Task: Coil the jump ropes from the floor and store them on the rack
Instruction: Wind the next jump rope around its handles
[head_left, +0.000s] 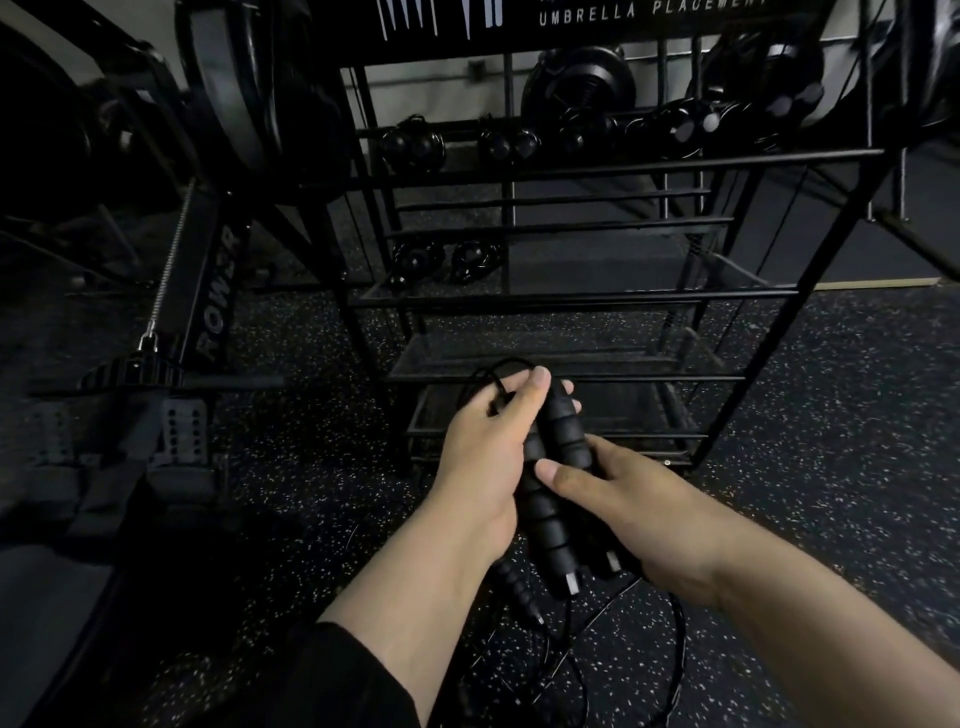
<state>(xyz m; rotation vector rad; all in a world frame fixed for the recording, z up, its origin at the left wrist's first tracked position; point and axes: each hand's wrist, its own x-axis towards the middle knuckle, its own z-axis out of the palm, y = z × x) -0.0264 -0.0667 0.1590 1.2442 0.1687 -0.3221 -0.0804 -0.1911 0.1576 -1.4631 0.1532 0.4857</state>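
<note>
Black ribbed foam jump rope handles (553, 512) are bunched upright between my two hands, low in front of the rack. My left hand (483, 447) wraps them from the left, with a thin loop of black cord over its fingers. My right hand (618, 493) grips them from the right, thumb across the foam. Loose black cord (618, 654) trails from the handles' lower ends onto the floor. The black wire rack (571, 299) stands just beyond, with coiled ropes (447, 260) on a middle shelf and more on the upper shelf (519, 143).
A rowing machine (202, 291) marked ROWER stands at the left, its footplates near the floor. The speckled rubber floor (831, 415) stretches to the right of the rack. A sign reading UMBRELLA PLACEMENT tops the rack.
</note>
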